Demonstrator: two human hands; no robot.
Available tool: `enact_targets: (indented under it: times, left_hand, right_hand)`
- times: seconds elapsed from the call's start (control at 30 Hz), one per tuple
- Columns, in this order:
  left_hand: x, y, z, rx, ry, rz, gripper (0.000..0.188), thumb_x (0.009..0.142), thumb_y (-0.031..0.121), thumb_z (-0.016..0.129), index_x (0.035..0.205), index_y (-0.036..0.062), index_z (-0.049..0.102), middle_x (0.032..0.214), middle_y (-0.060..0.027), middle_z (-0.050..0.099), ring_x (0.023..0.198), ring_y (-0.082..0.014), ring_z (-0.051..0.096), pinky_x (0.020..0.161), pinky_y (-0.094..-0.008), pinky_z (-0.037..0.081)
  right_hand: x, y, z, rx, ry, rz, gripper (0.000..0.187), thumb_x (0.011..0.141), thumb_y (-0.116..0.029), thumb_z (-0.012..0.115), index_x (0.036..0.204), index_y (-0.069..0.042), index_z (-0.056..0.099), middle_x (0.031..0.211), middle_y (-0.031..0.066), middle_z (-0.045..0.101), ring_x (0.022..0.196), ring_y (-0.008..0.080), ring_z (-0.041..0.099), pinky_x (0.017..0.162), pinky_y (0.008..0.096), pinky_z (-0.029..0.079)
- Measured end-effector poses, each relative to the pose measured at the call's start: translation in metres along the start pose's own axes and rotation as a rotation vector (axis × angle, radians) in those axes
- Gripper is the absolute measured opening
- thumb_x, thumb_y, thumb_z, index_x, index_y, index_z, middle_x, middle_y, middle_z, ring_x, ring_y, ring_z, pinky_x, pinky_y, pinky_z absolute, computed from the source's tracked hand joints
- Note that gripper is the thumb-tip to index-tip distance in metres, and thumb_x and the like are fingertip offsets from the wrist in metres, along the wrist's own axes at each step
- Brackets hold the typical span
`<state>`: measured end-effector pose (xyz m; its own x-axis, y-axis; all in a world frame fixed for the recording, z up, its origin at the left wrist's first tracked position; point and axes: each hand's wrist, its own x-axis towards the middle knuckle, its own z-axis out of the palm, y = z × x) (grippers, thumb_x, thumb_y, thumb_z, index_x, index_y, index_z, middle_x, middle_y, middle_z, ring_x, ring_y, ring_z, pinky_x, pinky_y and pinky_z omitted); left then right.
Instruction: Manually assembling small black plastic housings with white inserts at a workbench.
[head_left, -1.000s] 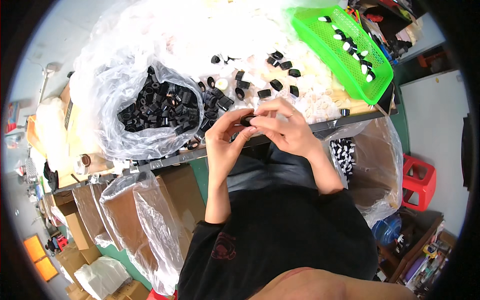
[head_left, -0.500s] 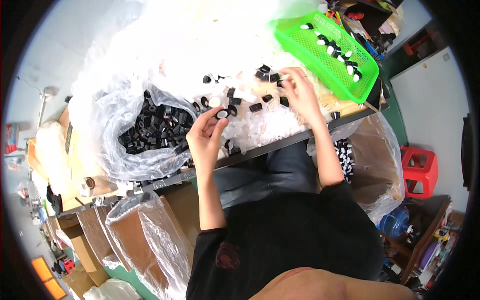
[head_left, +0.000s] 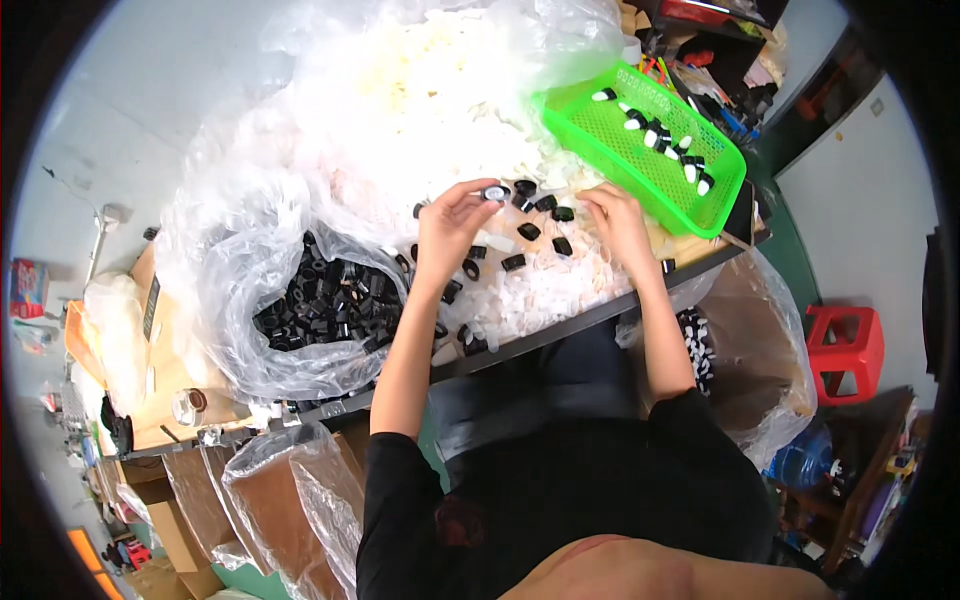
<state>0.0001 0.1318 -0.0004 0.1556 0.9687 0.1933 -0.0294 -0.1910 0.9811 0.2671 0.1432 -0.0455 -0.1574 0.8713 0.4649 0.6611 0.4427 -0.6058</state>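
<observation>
My left hand (head_left: pixel 447 228) pinches a black ring-shaped cap (head_left: pixel 494 193) with a pale inside, held a little above the table with its round face showing. To its right, my right hand (head_left: pixel 618 222) is closed at the fingertips; whatever they may hold is too small to make out. Between and below the hands, several loose black caps (head_left: pixel 528 231) lie scattered over a spread of small whitish translucent plastic pieces (head_left: pixel 550 290). Left of my left forearm, a clear plastic bag (head_left: pixel 225 300) stands open, full of black caps (head_left: pixel 335 305).
A green plastic basket (head_left: pixel 590 140) holding several black-and-white pieces sits beyond my right hand. Behind lies a heap of pale pieces on plastic sheeting (head_left: pixel 420 90). Below the table edge at right is a plastic-lined box (head_left: pixel 755 330), with a red stool (head_left: pixel 843 350) beside it.
My left hand has moved away from me and rightward, carrying the black cap. My right hand has drawn back slightly toward me, its fingertips now together. The whole view has shifted a little.
</observation>
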Motion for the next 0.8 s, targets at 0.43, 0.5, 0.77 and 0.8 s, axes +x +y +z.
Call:
enact_targets:
  times: [0.43, 0.5, 0.77, 0.8]
  left_hand:
    - [-0.016, 0.006, -0.001, 0.208, 0.207, 0.416, 0.034, 0.079, -0.006, 0.072, 0.112, -0.0041, 0.065, 0.117, -0.0134, 0.06, 0.1, -0.018, 0.063, 0.084, -0.0271, 0.056]
    - [-0.018, 0.006, -0.003, 0.24, 0.232, 0.441, 0.034, 0.078, -0.007, 0.072, 0.111, -0.0043, 0.065, 0.115, -0.0128, 0.06, 0.098, -0.0177, 0.063, 0.083, -0.0267, 0.057]
    - [-0.02, 0.009, -0.003, 0.079, 0.253, 0.368, 0.035, 0.08, -0.012, 0.068, 0.114, -0.0075, 0.062, 0.115, -0.0083, 0.049, 0.1, -0.0156, 0.059, 0.085, -0.0262, 0.055]
    - [-0.02, 0.008, -0.003, 0.08, 0.257, 0.363, 0.035, 0.08, -0.012, 0.068, 0.114, -0.0075, 0.062, 0.115, -0.0083, 0.049, 0.1, -0.0156, 0.059, 0.085, -0.0262, 0.055]
  right_hand:
    - [0.043, -0.09, 0.062, 1.111, -0.126, 0.099, 0.02, 0.084, -0.001, 0.07, 0.088, -0.004, 0.051, 0.09, -0.0009, 0.056, 0.077, 0.0027, 0.054, 0.068, 0.0181, 0.045]
    - [0.043, -0.098, 0.06, 1.158, -0.154, 0.052, 0.018, 0.086, 0.005, 0.065, 0.089, -0.005, 0.05, 0.098, 0.0001, 0.051, 0.088, 0.0051, 0.054, 0.076, 0.02, 0.045]
    - [0.055, -0.109, 0.051, 1.241, -0.291, 0.167, 0.018, 0.088, 0.001, 0.066, 0.087, -0.005, 0.049, 0.087, -0.0011, 0.053, 0.081, 0.0057, 0.059, 0.067, 0.0204, 0.047]
    - [0.056, -0.108, 0.053, 1.231, -0.323, 0.139, 0.018, 0.087, 0.001, 0.066, 0.086, -0.005, 0.049, 0.087, -0.001, 0.053, 0.08, 0.0058, 0.059, 0.065, 0.0202, 0.047]
